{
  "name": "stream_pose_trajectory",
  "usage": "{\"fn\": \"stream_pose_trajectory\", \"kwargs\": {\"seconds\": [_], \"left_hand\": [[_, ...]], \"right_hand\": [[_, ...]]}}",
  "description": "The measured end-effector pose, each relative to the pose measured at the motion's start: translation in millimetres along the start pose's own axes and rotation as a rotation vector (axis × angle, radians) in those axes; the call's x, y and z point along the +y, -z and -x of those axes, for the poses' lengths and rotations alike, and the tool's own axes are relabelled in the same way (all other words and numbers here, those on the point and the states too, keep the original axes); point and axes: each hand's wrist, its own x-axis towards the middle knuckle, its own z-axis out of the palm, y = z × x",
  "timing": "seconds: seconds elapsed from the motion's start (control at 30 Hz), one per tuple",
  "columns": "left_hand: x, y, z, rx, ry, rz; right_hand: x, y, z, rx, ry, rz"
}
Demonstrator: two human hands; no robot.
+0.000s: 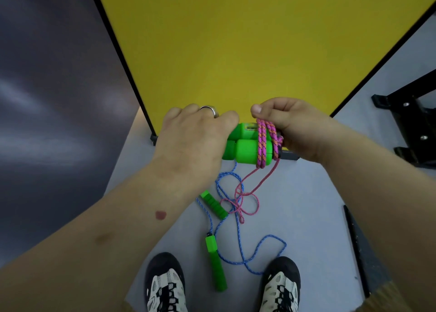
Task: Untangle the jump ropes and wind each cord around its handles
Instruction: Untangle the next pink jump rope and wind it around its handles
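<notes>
My left hand [195, 132] grips the left end of a pair of bright green handles [245, 150] held side by side. My right hand [292, 127] pinches the pink cord [265, 139], which is looped a few turns around the handles' right end. The rest of the pink cord [247, 193] hangs down to the floor and crosses the blue cord [238, 238] in a loose tangle. Two more green handles lie on the grey floor, one short [213, 204] and one long [215, 264], both joined to the blue cord.
A yellow board with a black frame [247, 40] stands straight ahead. A black metal stand [410, 123] sits at the right, a dark strip [358, 245] lies on the floor lower right. My two shoes [165, 285] [280, 285] are at the bottom, beside the blue cord.
</notes>
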Motion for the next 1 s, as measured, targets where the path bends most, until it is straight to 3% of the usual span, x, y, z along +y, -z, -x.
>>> {"fn": "stream_pose_trajectory", "kwargs": {"seconds": [0.1,0.23,0.43,0.57,0.67,1.0], "left_hand": [[0.1,-0.4,-0.7,0.014,0.011,0.02],[-4.8,-2.9,-3.0,0.049,0.085,0.061],[-11.8,-7.5,-3.2,0.021,0.164,0.037],[-3.4,-7.2,-1.3,0.012,0.145,-0.005],[2.7,-8.2,0.4,0.026,0.122,-0.004],[-0.6,-2.0,-4.1,0.003,0.036,0.016]], "right_hand": [[9.2,-5.1,2.0,-0.023,-0.098,-0.049],[21.5,-15.7,11.5,0.049,-0.058,0.261],[36.9,-39.6,35.0,0.08,-0.011,0.198],[41.1,-49.7,55.8,-0.008,-0.044,-0.07],[41.3,-55.3,60.6,0.09,-0.055,-0.289],[49.9,-50.8,58.9,0.086,-0.009,-0.464]]}}
